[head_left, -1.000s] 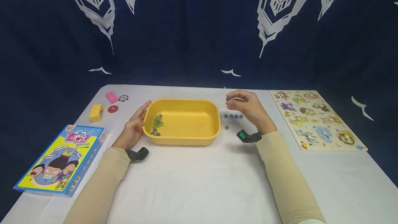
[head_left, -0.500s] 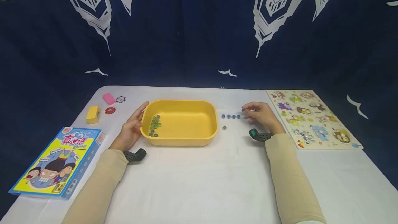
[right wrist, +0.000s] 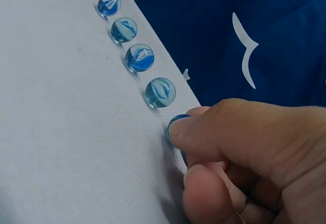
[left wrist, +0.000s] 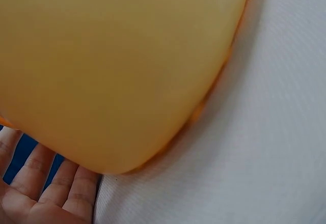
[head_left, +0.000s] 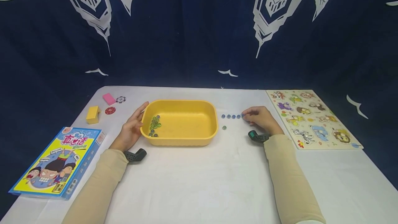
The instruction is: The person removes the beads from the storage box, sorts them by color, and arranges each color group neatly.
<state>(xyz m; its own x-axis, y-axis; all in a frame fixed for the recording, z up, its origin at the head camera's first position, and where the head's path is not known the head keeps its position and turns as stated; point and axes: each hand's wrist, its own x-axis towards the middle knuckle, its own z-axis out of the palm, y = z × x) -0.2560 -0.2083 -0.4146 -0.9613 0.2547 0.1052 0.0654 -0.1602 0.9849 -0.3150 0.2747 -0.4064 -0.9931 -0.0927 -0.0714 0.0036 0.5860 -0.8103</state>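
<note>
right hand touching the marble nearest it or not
Touching. The right wrist view shows the right hand pinching the marble, partly covering it.

glossy glass marbles (right wrist: 139, 58), smooth plastic tray (head_left: 186, 122)

The right hand's grip (right wrist: 254, 158) pinches a blue marble (right wrist: 175, 118) just beside a row of four clear blue-swirled marbles (right wrist: 140, 58) on the white counter (right wrist: 61, 107).

- We see a cartoon game box (head_left: 53, 165) on the white table (head_left: 192, 182), at left.
- Beyond it we spot a yellow block (head_left: 92, 115), pink block (head_left: 109, 99), red chip (head_left: 110, 110) and black-and-white chip (head_left: 120, 99).
- At right we have an animal board (head_left: 317, 122).
- Behind, we face a dark blue curtain (head_left: 186, 37).
</note>
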